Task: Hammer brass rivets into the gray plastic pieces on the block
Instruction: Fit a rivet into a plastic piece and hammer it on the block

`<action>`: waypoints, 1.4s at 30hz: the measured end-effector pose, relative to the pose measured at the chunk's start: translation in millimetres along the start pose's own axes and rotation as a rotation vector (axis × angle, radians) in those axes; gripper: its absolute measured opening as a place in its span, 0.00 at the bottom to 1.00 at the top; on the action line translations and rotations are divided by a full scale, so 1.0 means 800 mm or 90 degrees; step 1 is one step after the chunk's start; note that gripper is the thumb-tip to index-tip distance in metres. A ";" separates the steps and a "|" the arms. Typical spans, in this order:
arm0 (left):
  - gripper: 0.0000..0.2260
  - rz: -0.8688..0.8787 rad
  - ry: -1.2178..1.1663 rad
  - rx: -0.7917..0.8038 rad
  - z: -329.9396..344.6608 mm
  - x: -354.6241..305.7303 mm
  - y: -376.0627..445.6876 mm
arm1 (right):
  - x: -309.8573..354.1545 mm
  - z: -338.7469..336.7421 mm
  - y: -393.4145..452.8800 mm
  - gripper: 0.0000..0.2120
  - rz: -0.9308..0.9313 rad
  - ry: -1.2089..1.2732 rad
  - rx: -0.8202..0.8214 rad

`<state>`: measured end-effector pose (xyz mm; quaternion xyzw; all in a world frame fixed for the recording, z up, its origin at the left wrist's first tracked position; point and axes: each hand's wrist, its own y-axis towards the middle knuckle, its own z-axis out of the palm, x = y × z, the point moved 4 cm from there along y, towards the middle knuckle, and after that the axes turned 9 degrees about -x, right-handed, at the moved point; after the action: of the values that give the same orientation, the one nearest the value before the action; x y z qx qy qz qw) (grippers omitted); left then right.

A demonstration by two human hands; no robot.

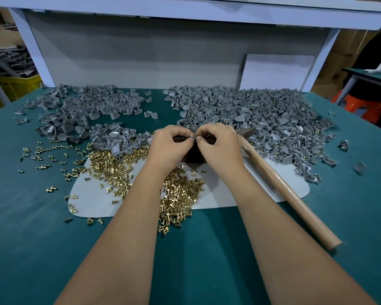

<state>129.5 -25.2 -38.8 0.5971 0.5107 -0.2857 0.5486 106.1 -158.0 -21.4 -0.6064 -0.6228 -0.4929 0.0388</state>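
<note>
**Hands meet over the block**

Where the table (53, 216) carries gray pieces (251, 111) and rivets (180, 194), the hammer (284, 188) lies right. Left hand (167, 146) and right hand (220, 146) pinch something small above the block (194, 156), fingers curled.

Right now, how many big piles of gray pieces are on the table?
2 big piles: one at the back left, one at the back right. A smaller heap sits beside the left hand.

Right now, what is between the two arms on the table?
In the head view, a heap of brass rivets lies between the arms, on the white mat, below the dark block.
</note>
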 end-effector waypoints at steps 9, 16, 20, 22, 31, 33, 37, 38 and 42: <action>0.09 0.010 0.013 -0.002 -0.001 0.001 0.003 | -0.002 0.006 0.006 0.03 0.004 -0.079 -0.006; 0.08 0.009 -0.008 0.015 -0.001 0.004 0.001 | 0.000 0.011 0.008 0.06 0.059 -0.111 0.006; 0.08 0.014 -0.005 0.015 -0.001 0.003 0.001 | -0.001 0.010 0.008 0.07 0.088 -0.098 0.005; 0.09 0.019 0.004 0.015 -0.002 0.002 0.000 | -0.001 0.010 0.007 0.06 0.083 -0.099 0.002; 0.06 0.011 0.011 0.016 0.000 0.001 0.002 | -0.007 0.006 0.003 0.03 0.043 -0.017 -0.025; 0.06 0.016 0.016 0.014 0.000 0.001 0.002 | -0.007 0.006 0.004 0.03 0.041 -0.020 -0.031; 0.08 0.022 0.015 0.013 0.000 0.002 0.003 | -0.001 0.004 0.005 0.05 0.029 -0.023 -0.047; 0.09 0.025 0.018 0.012 0.000 0.003 0.003 | 0.001 0.004 0.005 0.05 0.027 -0.034 -0.054; 0.11 0.028 0.024 0.005 -0.001 0.003 0.003 | 0.004 0.003 0.003 0.06 0.012 -0.060 -0.067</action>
<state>132.0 -23.8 -39.9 0.6154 0.5065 -0.2647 0.5428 108.4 -154.9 -19.0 -0.6361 -0.5914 -0.4953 -0.0179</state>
